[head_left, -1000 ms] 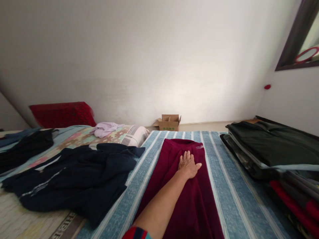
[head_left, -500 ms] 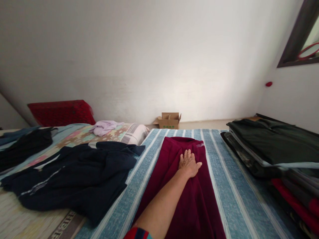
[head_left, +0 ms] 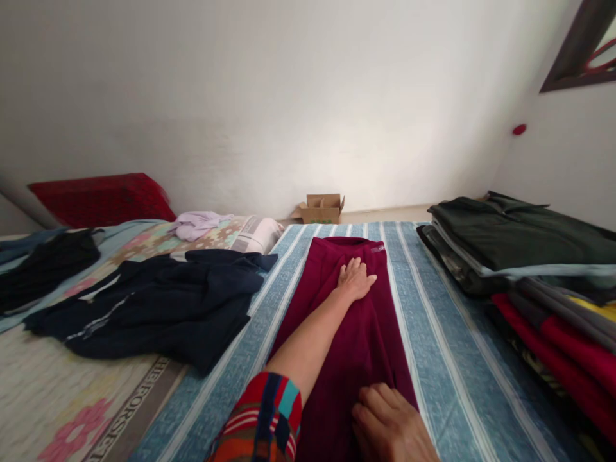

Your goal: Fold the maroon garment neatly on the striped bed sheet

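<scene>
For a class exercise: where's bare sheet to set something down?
Blue-striped sheet between the maroon cloth garment and dark-topped clothes stack; narrower, between maroon and the navy cloth garment. Crowded: the maroon garment, under left hand and right hand.

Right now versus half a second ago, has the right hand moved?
Yes: out of view then, the right hand has come in at the bottom, over the pants, judged against the sheet.

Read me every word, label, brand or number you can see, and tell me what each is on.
"FORSE": grey band on the floral bedding; letters either side unclear.
Waistband label on the maroon garment: too blurred.
Green print on the cardboard box: too small.
Far grey band on the bedding: lettering too blurred.
</scene>
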Demonstrator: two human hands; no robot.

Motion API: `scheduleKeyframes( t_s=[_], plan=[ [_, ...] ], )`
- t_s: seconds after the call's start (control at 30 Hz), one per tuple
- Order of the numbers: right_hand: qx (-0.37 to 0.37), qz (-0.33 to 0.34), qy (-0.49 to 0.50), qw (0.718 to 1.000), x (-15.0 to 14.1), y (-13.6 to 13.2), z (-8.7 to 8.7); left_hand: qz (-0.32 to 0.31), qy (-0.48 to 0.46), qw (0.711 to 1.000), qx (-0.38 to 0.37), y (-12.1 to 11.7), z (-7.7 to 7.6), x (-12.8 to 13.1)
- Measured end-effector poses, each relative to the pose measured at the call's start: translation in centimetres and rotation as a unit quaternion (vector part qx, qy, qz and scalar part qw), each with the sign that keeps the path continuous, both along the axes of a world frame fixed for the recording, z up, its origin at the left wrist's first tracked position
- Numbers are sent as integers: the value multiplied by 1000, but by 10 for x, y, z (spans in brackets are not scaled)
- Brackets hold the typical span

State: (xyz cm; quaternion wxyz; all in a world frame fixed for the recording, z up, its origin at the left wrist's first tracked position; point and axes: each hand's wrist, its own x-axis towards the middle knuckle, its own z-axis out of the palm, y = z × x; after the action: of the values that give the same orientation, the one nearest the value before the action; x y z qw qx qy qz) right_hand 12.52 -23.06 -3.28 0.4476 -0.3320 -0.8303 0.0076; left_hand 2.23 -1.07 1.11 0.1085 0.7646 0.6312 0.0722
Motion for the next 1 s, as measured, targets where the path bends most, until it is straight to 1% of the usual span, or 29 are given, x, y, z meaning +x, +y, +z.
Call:
scheduleKeyframes(
  t_s=[0.1, 0.2, 0.3, 0.43, 0.53, 0.63, 0.77, 0.87, 1.0],
  plan=[
    [-87, 50, -54, 994, 7, -6, 13, -13, 0, 1000, 19, -12, 11, -8],
    [-116, 52, -69, 989, 13, -11, 22, -12, 7, 999, 41, -35, 24, -22],
    [-129, 55, -82, 987, 14, -12, 24, -3, 24, 998, 56, -70, 34, -31],
    [-142, 54, -99, 984, 13, -13, 24, 16, 55, 996, 64, -118, 36, -26],
    [-141, 54, -98, 984, 13, -13, 22, 34, 72, 995, 56, -141, 34, -12],
    [-139, 57, -104, 983, 14, -13, 19, 66, 76, 994, 33, -148, 34, 2],
    [-139, 54, -114, 982, 14, -13, 15, 97, 102, 990, 22, -144, 33, 16],
    [-140, 52, -114, 982, 14, -13, 15, 103, 122, 987, 11, -141, 31, 20],
    [-141, 52, -119, 981, 15, -12, 17, 89, 135, 987, 2, -140, 29, 21]
  ],
)
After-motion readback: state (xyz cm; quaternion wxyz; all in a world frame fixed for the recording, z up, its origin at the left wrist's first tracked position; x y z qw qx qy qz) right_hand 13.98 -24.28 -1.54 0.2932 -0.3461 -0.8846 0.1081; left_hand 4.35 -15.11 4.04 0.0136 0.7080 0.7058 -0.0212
